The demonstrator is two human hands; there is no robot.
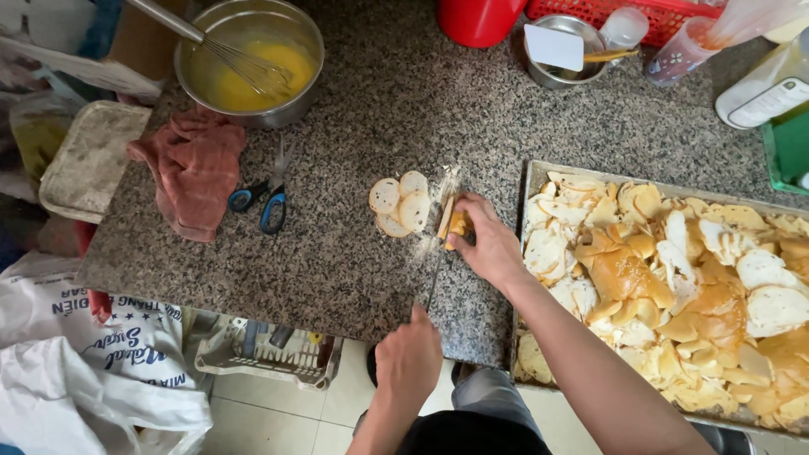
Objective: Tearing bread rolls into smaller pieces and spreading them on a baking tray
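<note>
Fingers of the right hand curl down and pinch the bread end, a small golden stub on the granite surface. Stub sits under the fingertips, left of the palm. Left hand is closed in a fist on the knife handle at the near edge of the surface. Knife long axis runs near-to-far, tip pointing away, blade along the stub's left face. Cut slices lie just left of the blade, overlapping. Tray of slices stands right of the hand. White plastic bag with blue print hangs lower left; white-labelled bottle lies far right, tilted.
</note>
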